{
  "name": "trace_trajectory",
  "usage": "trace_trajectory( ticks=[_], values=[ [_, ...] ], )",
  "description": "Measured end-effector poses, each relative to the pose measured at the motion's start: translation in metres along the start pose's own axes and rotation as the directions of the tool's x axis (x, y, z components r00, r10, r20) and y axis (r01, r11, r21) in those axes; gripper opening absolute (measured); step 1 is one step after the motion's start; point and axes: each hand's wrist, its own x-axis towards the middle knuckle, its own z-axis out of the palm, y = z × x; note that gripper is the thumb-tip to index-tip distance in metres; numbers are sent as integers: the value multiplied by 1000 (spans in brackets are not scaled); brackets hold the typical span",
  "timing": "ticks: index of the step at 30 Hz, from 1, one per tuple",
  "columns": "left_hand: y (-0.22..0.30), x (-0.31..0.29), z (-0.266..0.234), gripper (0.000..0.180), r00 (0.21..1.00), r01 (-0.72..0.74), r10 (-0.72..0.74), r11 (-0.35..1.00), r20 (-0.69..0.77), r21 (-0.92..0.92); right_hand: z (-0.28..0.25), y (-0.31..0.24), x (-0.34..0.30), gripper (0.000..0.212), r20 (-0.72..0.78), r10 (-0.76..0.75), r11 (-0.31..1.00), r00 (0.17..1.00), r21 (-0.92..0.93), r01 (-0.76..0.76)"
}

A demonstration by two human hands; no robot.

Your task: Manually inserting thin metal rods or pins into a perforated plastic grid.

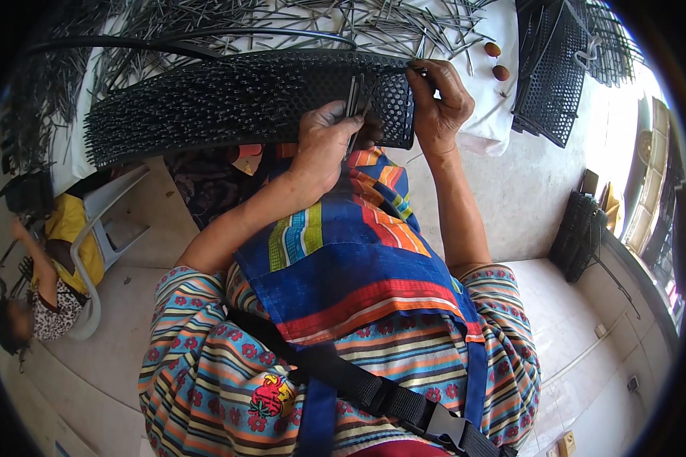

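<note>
A long black perforated panel (395,114) lies across in front of me. Dense short black prongs (198,107) stand up over its left and middle stretch, while open holes show at its right end. My left hand (329,141) is closed around a few thin dark strips (354,103), held upright over the panel's bare part. At the panel's far right corner, my right hand (442,103) has its thumb and fingers pinched together on the edge. Whatever lies between those fingertips is too small and dark to make out.
Many loose dark strips (411,27) are strewn over a white cloth (484,107). Two small reddish-brown round things (500,73) lie there. Black perforated sheets (552,76) hang at the right. Another person (49,293) sits on a grey chair (91,305) at left.
</note>
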Motion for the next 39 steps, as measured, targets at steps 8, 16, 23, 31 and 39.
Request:
trace_trajectory(
  ticks=[8, 16, 23, 31, 39],
  values=[
    [2, 2, -1, 17, 999, 34, -34, 999, 4, -31, 6, 1, -3, 15, 34, 11, 999, 999, -33, -10],
    [1, 3, -4, 18, 999, 34, -32, 991, 22, -128, 0, -1, -5, 11, 52, 89, 986, 995, -147, -81],
    [2, 3, -3, 18, 999, 26, -21, 992, 43, -121, -1, -4, 7, 15, 241, -229, 932, 943, -226, 284],
    [0, 6, -4, 19, 996, 77, -69, 986, 56, -151, 2, 0, -4, 13, 130, -6, 948, 991, -314, 47],
    [4, -4, 10, 15, 983, 144, -128, 983, 128, -118, -1, -14, -20, 10, 472, 559, 698, 682, 176, -694]
  ],
)
